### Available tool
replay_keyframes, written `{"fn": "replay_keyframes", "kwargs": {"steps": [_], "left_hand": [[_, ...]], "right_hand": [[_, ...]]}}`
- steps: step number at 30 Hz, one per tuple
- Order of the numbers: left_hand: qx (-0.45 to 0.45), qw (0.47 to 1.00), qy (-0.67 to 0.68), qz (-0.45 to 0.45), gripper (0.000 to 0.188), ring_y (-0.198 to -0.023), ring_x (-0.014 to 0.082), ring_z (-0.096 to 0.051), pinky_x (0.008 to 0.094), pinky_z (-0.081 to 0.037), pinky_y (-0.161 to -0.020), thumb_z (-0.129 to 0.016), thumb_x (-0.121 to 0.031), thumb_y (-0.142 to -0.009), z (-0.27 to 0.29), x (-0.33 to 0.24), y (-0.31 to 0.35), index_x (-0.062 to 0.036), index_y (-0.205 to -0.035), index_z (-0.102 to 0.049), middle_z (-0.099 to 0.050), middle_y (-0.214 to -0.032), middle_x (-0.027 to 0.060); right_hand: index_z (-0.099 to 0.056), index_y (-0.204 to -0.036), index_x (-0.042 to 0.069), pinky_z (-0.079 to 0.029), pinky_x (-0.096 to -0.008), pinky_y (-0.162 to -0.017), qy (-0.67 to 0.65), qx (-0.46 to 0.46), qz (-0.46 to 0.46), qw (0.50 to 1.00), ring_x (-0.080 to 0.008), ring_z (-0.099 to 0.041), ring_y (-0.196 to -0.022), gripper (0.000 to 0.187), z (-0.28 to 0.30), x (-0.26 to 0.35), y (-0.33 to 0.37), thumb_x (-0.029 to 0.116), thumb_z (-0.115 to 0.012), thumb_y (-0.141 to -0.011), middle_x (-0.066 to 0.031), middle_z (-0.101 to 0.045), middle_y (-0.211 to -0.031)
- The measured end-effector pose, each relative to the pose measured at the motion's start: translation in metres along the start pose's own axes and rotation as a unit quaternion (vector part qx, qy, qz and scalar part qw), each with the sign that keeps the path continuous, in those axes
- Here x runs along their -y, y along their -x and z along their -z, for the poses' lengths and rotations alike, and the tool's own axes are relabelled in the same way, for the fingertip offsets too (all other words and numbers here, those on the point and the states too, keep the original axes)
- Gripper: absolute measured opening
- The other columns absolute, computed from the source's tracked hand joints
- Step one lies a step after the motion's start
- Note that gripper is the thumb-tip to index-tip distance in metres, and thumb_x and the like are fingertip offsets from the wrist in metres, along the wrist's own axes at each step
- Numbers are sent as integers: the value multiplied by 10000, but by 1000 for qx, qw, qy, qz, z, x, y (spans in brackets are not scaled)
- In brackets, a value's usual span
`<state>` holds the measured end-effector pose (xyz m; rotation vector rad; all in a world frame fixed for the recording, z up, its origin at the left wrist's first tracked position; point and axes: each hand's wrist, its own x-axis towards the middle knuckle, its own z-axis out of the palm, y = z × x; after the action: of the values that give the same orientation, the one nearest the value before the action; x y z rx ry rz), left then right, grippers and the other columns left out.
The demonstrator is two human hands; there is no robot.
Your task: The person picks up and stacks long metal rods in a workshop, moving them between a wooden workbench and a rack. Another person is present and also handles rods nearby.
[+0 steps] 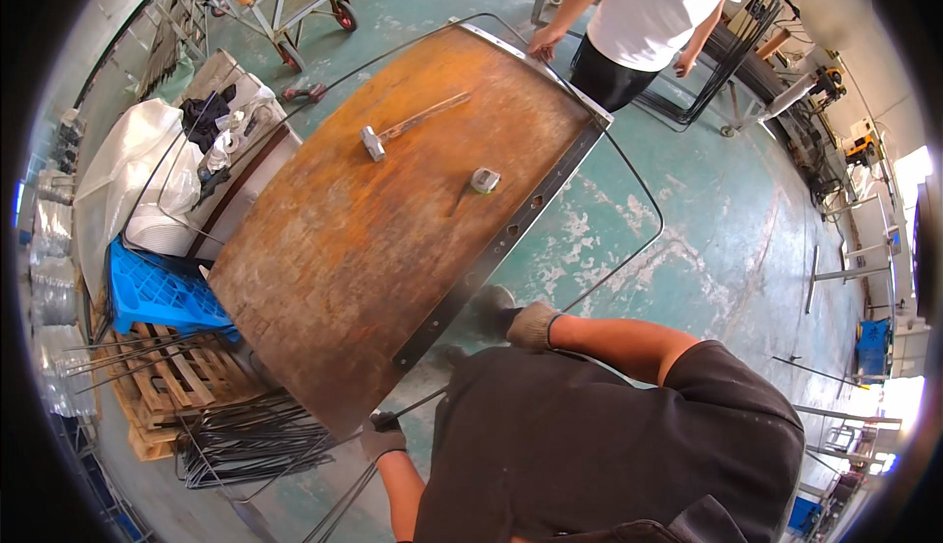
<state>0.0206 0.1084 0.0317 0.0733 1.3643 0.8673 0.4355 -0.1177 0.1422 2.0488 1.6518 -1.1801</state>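
A long bent dark metal rod (629,260) loops around the right side of a rust-brown metal-topped table (305,278). My right hand (535,328), in a grey glove with dark fingertips, is closed around the rod by the table's near right side. My left hand (382,436), gloved the same way, grips a rod at the table's near corner; whether it is the same piece I cannot tell. On the tabletop lie a hammer (373,142) with a worn handle and a small silver tape measure (484,181). A perforated dark metal strip (462,293) runs along the right edge.
Across the table, a person in a white shirt (658,8) has a hand at the far corner by the rod. A blue plastic crate (162,288), wooden pallet (182,376) and stacked rods (260,445) sit left. A wheeled metal rack (285,13) stands at far left.
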Motion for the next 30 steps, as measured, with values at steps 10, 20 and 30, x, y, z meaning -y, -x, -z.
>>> {"fn": "replay_keyframes", "kwargs": {"steps": [10,20,30], "left_hand": [[7,994,-103,-38,328,-794,267,-623,416,-567,-834,-541,-242,-1098,-11,-31,-9,-41,-852,-622,-615,-799,87],[48,974,-121,-183,220,-743,167,-590,329,-527,-694,-602,-209,-1071,-90,-166,27,-106,-883,-653,-639,-803,16],[205,902,-174,-337,205,-750,163,-586,334,-529,-688,-549,-213,-1116,-294,-94,184,-87,-1275,-572,-623,-935,45]], "right_hand": [[-796,-1128,152,-584,-498,-886,-208,-52,-41,976,-385,-735,-1067,276,58,-3,45,307,-676,-933,-150,-772,-1142],[-517,-1515,95,-476,-498,-1117,-309,-340,-547,699,-425,-581,-1358,712,30,-257,76,417,-759,-928,-224,-619,-1463],[-772,-923,54,-451,-359,-508,-591,-470,-345,557,-170,-574,-527,407,-25,-223,-39,432,-660,-1022,-46,-642,-648]]}}
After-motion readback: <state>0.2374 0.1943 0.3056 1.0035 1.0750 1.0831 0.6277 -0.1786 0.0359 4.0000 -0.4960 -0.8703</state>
